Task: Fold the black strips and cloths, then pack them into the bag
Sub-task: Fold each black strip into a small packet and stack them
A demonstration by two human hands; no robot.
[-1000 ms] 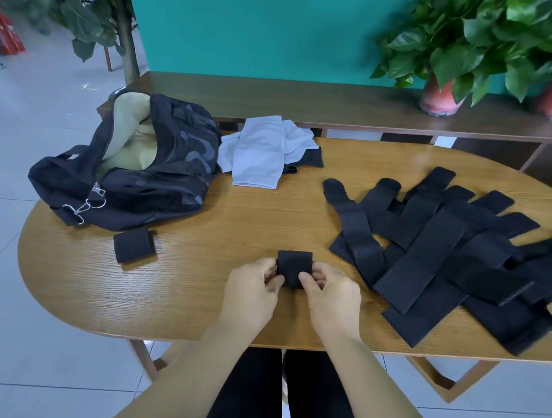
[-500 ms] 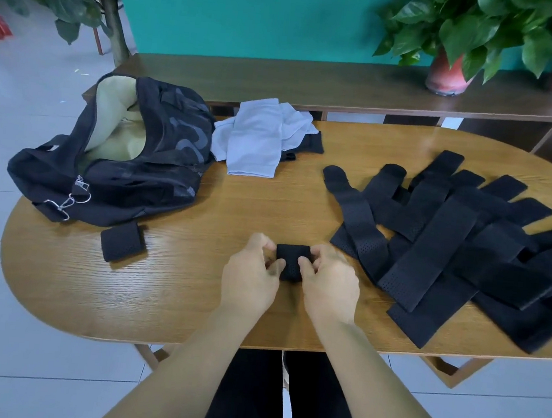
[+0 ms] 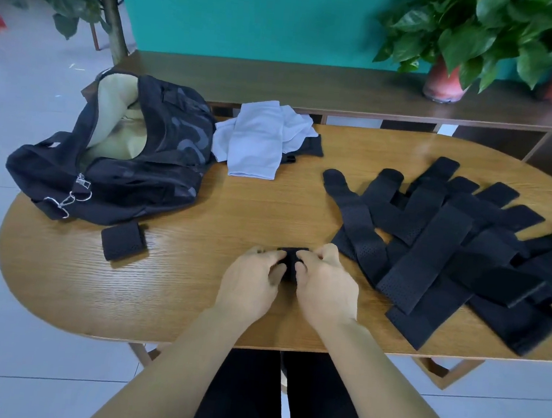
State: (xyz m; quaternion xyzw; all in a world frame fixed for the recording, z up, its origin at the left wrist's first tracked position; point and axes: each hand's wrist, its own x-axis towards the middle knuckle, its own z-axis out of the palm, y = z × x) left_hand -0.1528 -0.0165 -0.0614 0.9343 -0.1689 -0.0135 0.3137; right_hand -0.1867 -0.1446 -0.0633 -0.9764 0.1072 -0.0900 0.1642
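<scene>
- The left hand (image 3: 254,279) and right hand (image 3: 323,280) meet at the near middle of the table (image 3: 192,295), both gripping a small folded strip (image 3: 291,261) between curled fingers and thumbs.
- That strip sits on the table between the two hands, mostly hidden by the fingers.
- A second folded strip (image 3: 124,240) lies flat to the left, just near of the bag (image 3: 121,160) and close to its edge.
- The bag rests on the far left of the table, its mouth open and the pale lining showing; metal clips (image 3: 70,194) hang at its near-left side.
- A pile of unfolded black strips (image 3: 449,252) spreads over the right half of the table, overlapping each other at angles.
- Light cloths (image 3: 260,143) lie at the far middle, just right of the bag, on top of a dark cloth (image 3: 309,146).
- Beyond the table stands a bench (image 3: 313,84) with two red plant pots (image 3: 443,80) at the far right.
</scene>
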